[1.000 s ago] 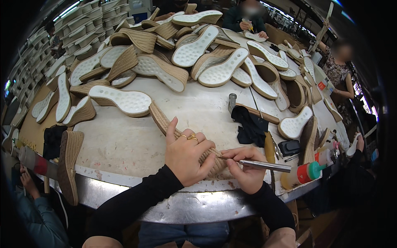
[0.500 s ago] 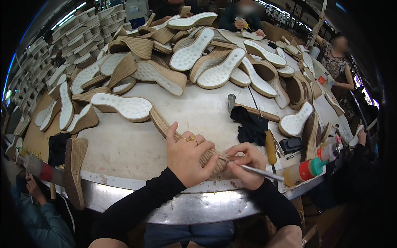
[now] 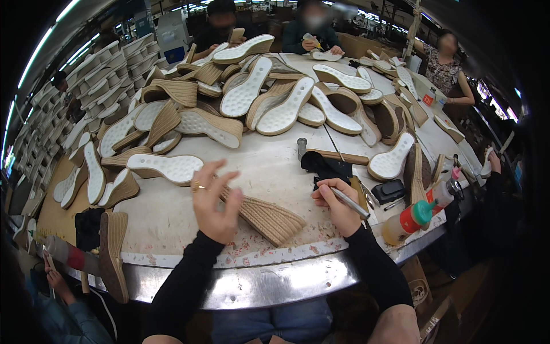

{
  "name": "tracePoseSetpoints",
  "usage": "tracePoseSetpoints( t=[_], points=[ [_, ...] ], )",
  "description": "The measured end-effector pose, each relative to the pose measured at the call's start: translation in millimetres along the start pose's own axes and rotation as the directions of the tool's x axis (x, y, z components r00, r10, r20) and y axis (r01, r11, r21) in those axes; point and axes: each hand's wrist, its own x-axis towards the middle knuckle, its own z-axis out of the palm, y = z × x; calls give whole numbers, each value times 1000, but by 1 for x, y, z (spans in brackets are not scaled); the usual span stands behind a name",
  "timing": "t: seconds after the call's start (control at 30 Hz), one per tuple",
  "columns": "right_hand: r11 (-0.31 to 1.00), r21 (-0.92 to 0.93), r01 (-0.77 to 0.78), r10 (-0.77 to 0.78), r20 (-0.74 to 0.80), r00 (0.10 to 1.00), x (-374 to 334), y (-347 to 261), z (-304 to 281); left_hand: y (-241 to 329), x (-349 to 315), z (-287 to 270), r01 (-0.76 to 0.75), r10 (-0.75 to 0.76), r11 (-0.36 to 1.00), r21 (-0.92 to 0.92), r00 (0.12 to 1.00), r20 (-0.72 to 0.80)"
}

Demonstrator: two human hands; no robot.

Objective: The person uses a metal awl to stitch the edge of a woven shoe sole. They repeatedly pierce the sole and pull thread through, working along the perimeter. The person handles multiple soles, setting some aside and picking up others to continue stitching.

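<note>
A rope-wrapped wedge shoe sole (image 3: 269,219) lies on the table in front of me, its tall heel end toward my right. My left hand (image 3: 215,209) hovers over the sole's narrow end, fingers spread and slightly blurred, holding nothing. Whether it still touches the sole I cannot tell. To the right of the sole, my right hand (image 3: 339,209) grips a slim metal pen-like tool (image 3: 350,202), which points back toward my wrist. Just beyond the right fingers is a crumpled black cloth (image 3: 326,166), partly over the handle of a hammer (image 3: 344,156).
A heap of wedge soles (image 3: 246,86) fills the far side of the table. At right stand a green-capped bottle (image 3: 408,222), a black box (image 3: 388,190) and another sole (image 3: 392,157). One upright brown sole (image 3: 114,252) leans at the metal front edge (image 3: 258,284). Other people work around the table.
My left hand has let go of the sole and lifted up and left. My right hand has moved away from the sole's heel, toward the black cloth, keeping the tool. The view has tilted up.
</note>
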Motion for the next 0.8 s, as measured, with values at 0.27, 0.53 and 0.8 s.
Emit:
tracePoseSetpoints(
  t=[0.27, 0.53, 0.8],
  points=[
    [987, -69, 148, -152, -61, 987, -4, -1, 8, -100, 5, -33, 284, -219, 934, 216, 934, -282],
    [743, -420, 521, -511, 147, 847, -55, -16, 42, -125, 2, -41, 355, -256, 905, 237, 896, -364],
    [718, -578, 388, -418, 88, 904, -84, -16, 62, -102, -5, -20, 308, -321, 838, 450, 946, -49]
  ],
)
